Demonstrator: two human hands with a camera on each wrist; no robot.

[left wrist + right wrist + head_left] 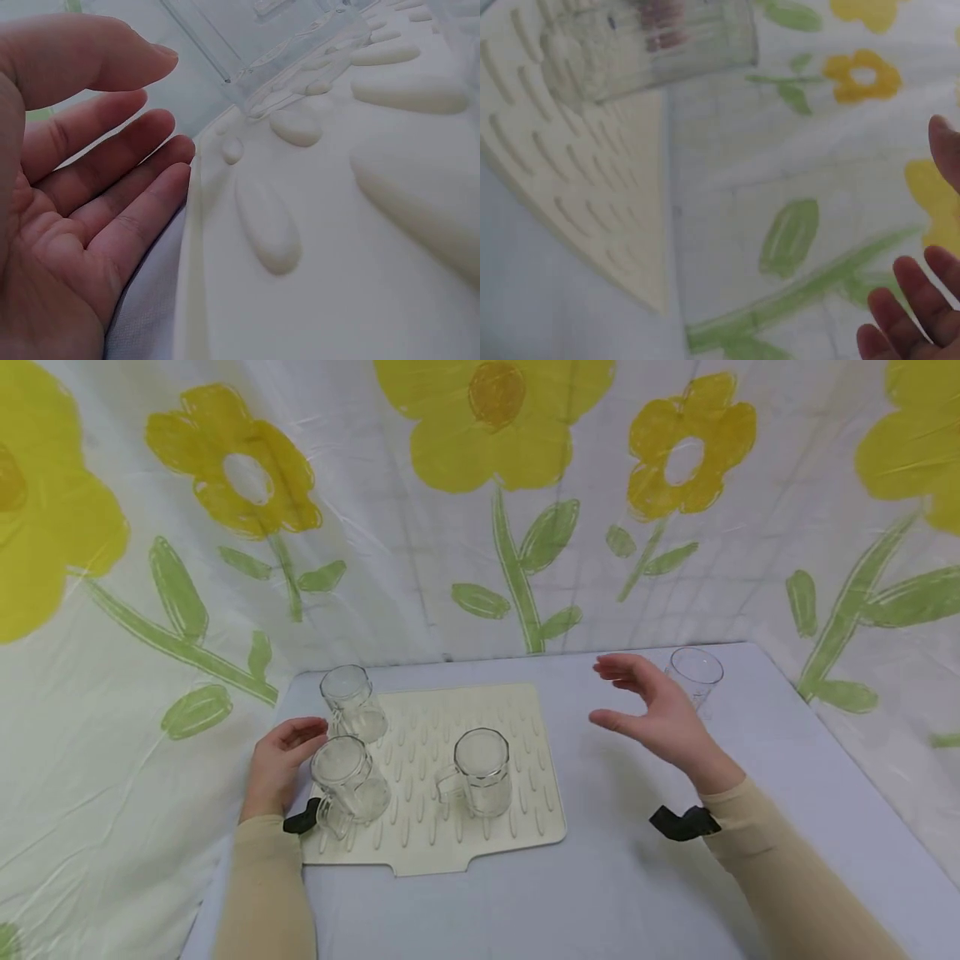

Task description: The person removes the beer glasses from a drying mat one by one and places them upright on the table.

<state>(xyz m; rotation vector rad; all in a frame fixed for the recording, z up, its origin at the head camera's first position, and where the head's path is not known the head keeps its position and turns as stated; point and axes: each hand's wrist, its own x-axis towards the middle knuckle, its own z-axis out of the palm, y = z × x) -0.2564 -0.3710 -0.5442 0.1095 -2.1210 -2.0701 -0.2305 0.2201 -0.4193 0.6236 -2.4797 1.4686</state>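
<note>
Three clear glass mugs stand on a cream, ridged drying mat (427, 852): a back-left mug (352, 700), a front-left mug (351, 781) and a right-hand mug (483, 777). My left hand (281, 760) is at the mat's left edge, beside the two left mugs. In the left wrist view its fingers (127, 172) are loosely bent with nothing held, the tips close to the mat's rim. Above the table, right of the mat, my right hand (660, 714) hangs with thumb and fingers spread apart and nothing between them. Another clear glass (697, 668) stands behind it, partly hidden.
A pale cloth covers the table (525, 910). White sheeting with yellow flowers (375, 585) hangs along the back and both sides. Each wrist wears a black strap mount, such as the right mount (684, 823).
</note>
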